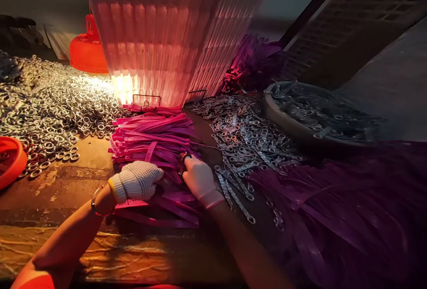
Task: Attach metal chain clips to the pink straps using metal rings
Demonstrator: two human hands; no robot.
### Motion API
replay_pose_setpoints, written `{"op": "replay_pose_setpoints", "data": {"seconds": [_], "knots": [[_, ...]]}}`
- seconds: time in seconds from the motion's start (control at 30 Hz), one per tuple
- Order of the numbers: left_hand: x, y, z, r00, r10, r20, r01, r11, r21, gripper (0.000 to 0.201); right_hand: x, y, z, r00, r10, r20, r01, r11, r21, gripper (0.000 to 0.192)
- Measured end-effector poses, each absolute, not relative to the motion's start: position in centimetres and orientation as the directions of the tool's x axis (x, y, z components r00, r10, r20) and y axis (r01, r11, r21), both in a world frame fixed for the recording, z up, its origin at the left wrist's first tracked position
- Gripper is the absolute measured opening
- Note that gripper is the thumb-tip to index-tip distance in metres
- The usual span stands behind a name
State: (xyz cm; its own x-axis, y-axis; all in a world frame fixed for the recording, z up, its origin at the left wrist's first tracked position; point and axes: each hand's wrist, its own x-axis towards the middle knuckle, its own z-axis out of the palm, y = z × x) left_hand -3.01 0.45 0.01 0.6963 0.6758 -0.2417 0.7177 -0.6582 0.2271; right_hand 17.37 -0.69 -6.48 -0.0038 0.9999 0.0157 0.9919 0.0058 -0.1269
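My left hand (138,182), in a white glove with dark dots, is closed over the near part of a pile of pink straps (153,133). What its curled fingers hold is hidden. Beside it on the right, my right hand (200,180), in a pale glove, is closed around a small dark object (185,157) with a looped edge; its kind I cannot make out. More pink straps (163,222) lie flat below both hands. Metal pieces with ringed ends (238,195) are spread just right of my right hand.
A large heap of metal rings (50,106) covers the left, under a lit red lamp (88,53). An orange-red container (16,162) is at the left edge. Translucent corrugated panels (143,35) stand behind. A basin (283,117) of metal pieces and purple-looking straps (333,209) lie right.
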Motion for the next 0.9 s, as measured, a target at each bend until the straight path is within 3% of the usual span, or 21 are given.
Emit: {"op": "replay_pose_setpoints", "data": {"seconds": [0.17,0.27,0.53,0.77,0.9], "knots": [[-2.2,2.3,-1.7,0.666,0.746,0.003,0.732,-0.655,0.187,0.027,16.6,-2.3,-8.0,-0.012,1.0,-0.023,0.996,0.01,-0.091,0.023],[-1.8,3.2,-3.2,0.637,0.767,0.079,0.754,-0.641,0.145,0.03,16.5,-2.3,-8.3,-0.019,1.0,-0.01,0.998,0.018,-0.067,0.025],[-1.5,3.2,-3.6,0.608,0.793,-0.046,0.794,-0.606,0.05,0.027,16.4,-4.5,-7.3,-0.134,0.991,0.01,0.989,0.135,-0.056,0.019],[-1.4,3.0,-3.3,0.624,0.779,-0.065,0.781,-0.625,0.013,0.028,17.7,-5.5,-8.0,-0.128,0.989,0.073,0.948,0.143,-0.284,0.037],[-1.4,2.9,-2.8,0.623,0.77,-0.136,0.778,-0.628,0.009,0.028,17.9,-3.7,-8.1,-0.125,0.988,0.086,0.95,0.144,-0.277,0.037]]}}
